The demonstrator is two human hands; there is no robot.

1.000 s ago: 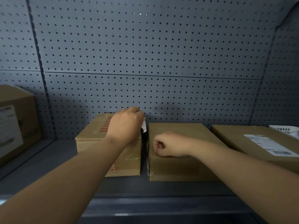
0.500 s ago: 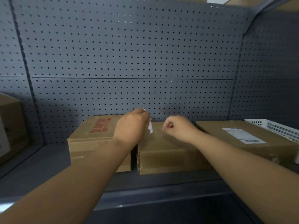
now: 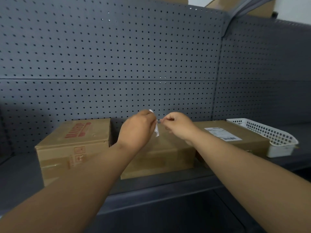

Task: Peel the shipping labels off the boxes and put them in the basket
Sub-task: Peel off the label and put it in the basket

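Observation:
My left hand [image 3: 138,130] holds a crumpled white peeled label [image 3: 156,130] above the middle cardboard box [image 3: 161,155]. My right hand [image 3: 178,126] is pinched with its fingertips touching the label's edge. To the left stands a box with red print [image 3: 74,142]. On the right lies another box [image 3: 249,140] with a white shipping label [image 3: 223,133] stuck on its top. A white perforated basket [image 3: 276,140] sits at the far right of the shelf.
A grey perforated back panel [image 3: 117,64] rises behind the boxes. The grey shelf's front edge [image 3: 151,195] runs below my forearms. More cardboard boxes [image 3: 252,7] show above the panel at the top right.
Both hands have lifted off the boxes and come together above the middle box. The view has swung right, bringing the basket into sight.

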